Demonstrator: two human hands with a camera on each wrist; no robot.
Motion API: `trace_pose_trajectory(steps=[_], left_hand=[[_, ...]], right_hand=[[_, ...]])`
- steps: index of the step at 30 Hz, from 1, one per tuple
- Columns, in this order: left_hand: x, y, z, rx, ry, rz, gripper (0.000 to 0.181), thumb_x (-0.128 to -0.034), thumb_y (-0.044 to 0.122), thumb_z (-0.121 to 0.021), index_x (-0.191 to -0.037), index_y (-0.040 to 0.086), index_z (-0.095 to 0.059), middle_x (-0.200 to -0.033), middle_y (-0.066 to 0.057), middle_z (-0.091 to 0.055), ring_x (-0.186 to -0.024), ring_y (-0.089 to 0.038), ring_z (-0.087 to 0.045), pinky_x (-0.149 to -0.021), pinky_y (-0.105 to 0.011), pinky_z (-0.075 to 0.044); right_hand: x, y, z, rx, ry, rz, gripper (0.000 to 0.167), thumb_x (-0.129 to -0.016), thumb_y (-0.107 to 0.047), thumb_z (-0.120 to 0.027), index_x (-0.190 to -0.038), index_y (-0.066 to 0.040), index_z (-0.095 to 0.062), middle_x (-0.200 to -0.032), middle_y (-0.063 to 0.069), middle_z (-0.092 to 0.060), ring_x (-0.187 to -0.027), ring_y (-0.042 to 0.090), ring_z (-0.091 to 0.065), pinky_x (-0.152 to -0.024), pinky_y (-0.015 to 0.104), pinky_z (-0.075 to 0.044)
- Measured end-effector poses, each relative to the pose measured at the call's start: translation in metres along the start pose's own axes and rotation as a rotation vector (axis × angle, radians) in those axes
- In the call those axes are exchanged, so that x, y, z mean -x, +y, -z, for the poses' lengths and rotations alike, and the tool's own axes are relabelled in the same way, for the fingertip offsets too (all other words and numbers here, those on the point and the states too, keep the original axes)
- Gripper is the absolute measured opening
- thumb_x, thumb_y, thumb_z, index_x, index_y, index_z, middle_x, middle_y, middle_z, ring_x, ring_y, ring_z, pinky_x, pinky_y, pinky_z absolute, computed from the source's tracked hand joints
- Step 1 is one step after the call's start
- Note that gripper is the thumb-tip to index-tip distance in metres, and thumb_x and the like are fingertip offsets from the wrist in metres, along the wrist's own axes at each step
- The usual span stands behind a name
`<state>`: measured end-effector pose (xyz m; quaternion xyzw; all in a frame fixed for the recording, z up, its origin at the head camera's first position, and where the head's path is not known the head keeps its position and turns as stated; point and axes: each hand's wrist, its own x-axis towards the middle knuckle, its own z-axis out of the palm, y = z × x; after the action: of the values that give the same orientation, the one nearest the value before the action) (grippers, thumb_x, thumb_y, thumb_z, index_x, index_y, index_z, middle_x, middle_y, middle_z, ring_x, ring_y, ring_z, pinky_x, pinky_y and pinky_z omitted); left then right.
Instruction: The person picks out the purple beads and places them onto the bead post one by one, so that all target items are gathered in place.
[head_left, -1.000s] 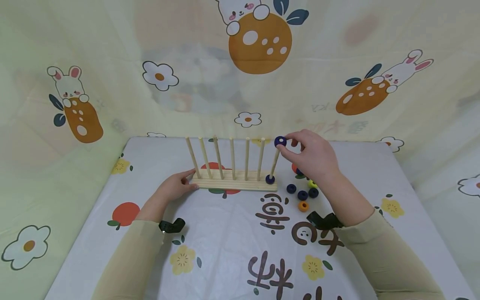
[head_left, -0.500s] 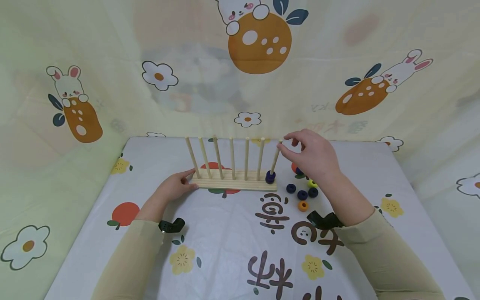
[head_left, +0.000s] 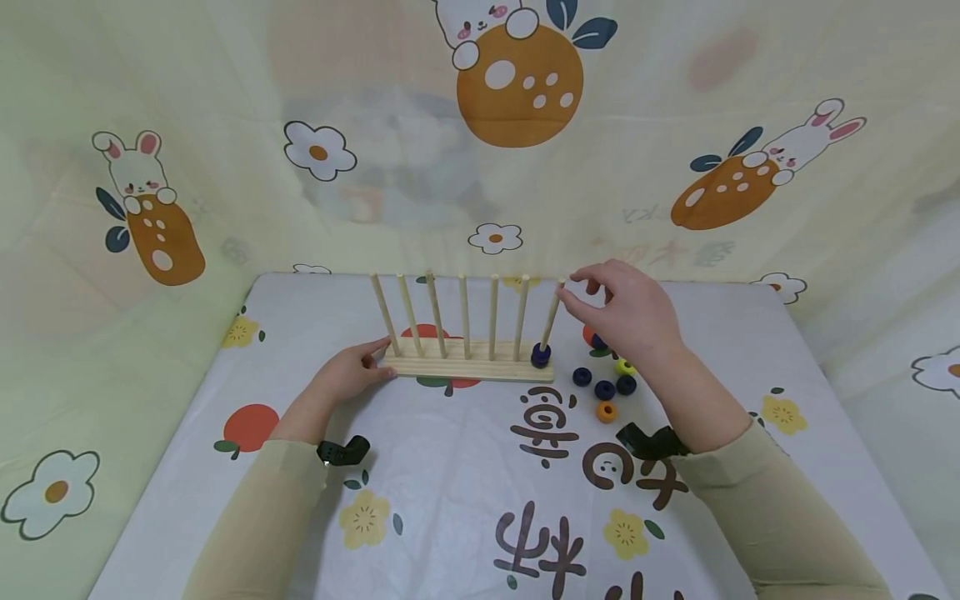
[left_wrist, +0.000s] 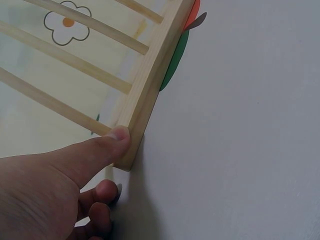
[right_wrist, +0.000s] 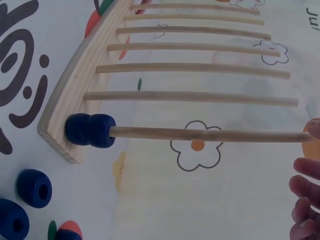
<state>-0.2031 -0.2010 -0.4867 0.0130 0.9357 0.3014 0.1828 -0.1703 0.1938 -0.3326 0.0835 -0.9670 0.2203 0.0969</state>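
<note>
A wooden peg rack with a row of upright pegs stands on the table. My left hand holds its left end, the thumb pressed on the front of the base. Two dark blue beads are stacked at the foot of the rightmost peg. Beside the top of that peg is my right hand, with no bead in it. Its thumb is at the peg's tip, and its other fingers are loosely bent, apart from the peg.
Right of the rack lie several loose beads: dark blue ones, an orange one and a yellow-green one partly behind the right arm. A printed cloth covers the table. A patterned curtain rises behind.
One second ago my right hand held a blue bead at the top of the rightmost peg. Let go, it slid down onto the other bead. The left hand stays put.
</note>
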Motion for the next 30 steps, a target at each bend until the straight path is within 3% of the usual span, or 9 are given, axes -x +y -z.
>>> trace_pose_trajectory(steps=[14, 24, 30], left_hand=[[0.000, 0.001, 0.000, 0.004, 0.004, -0.003, 0.070, -0.0913, 0.039, -0.071, -0.153, 0.025, -0.041, -0.092, -0.007, -0.054, -0.085, -0.022, -0.049, -0.073, -0.037, -0.038], [0.000, 0.000, 0.000, 0.004, 0.009, -0.004, 0.070, -0.0910, 0.039, -0.072, -0.153, 0.024, -0.041, -0.091, -0.008, -0.053, -0.084, -0.022, -0.049, -0.072, -0.037, -0.038], [0.001, 0.001, 0.001, 0.004, 0.008, -0.002, 0.070, -0.0918, 0.038, -0.071, -0.153, 0.023, -0.040, -0.092, -0.008, -0.054, -0.085, -0.022, -0.049, -0.072, -0.036, -0.038]], right_hand=[[0.009, 0.015, 0.001, 0.009, -0.053, -0.048, 0.042, -0.093, -0.047, -0.065, -0.120, -0.014, -0.069, -0.102, 0.007, -0.062, -0.085, 0.025, -0.051, -0.069, 0.039, -0.042], [0.017, 0.038, -0.001, 0.030, -0.075, -0.009, 0.040, -0.093, -0.044, -0.065, -0.116, -0.011, -0.070, -0.098, 0.008, -0.063, -0.085, 0.026, -0.055, -0.070, 0.041, -0.045], [0.025, 0.052, -0.006, 0.046, -0.118, -0.026, 0.042, -0.093, -0.041, -0.067, -0.117, -0.006, -0.070, -0.102, 0.013, -0.065, -0.090, 0.029, -0.055, -0.076, 0.047, -0.048]])
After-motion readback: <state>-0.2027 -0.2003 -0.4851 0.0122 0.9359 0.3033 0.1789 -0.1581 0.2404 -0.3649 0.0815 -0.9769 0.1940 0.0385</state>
